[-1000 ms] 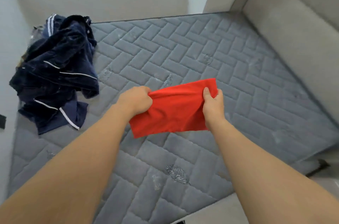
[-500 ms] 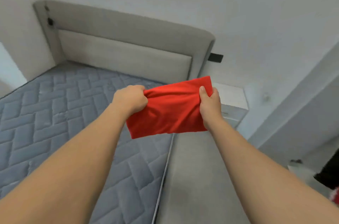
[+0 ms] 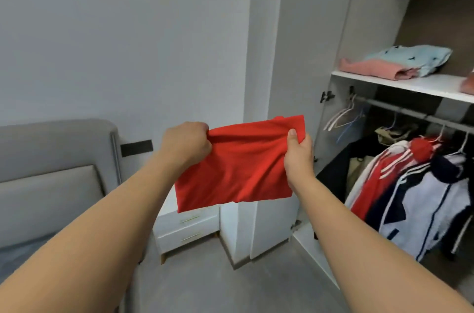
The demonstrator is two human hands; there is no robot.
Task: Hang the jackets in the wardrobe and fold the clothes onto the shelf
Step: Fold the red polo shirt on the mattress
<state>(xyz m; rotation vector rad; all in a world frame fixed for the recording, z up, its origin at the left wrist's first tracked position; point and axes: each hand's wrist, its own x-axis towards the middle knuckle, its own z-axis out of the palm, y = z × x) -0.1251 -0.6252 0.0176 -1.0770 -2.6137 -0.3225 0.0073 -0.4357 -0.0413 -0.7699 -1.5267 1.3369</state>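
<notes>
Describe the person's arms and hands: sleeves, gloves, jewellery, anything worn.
Both forearms are bare up to the frame edge, no sleeves in view. The left hand and right hand wear no gloves; no watch, bracelet or ring shows.

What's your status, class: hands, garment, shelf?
Left grip and right grip both hold folded red top. Shelf ahead, two folded clothes on it. Nothing between.

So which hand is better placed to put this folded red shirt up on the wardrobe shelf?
Right, probably. The right hand grips the red shirt on the edge nearer the open wardrobe, and the shelf sits up on that side. The left hand holds the far edge.
</notes>
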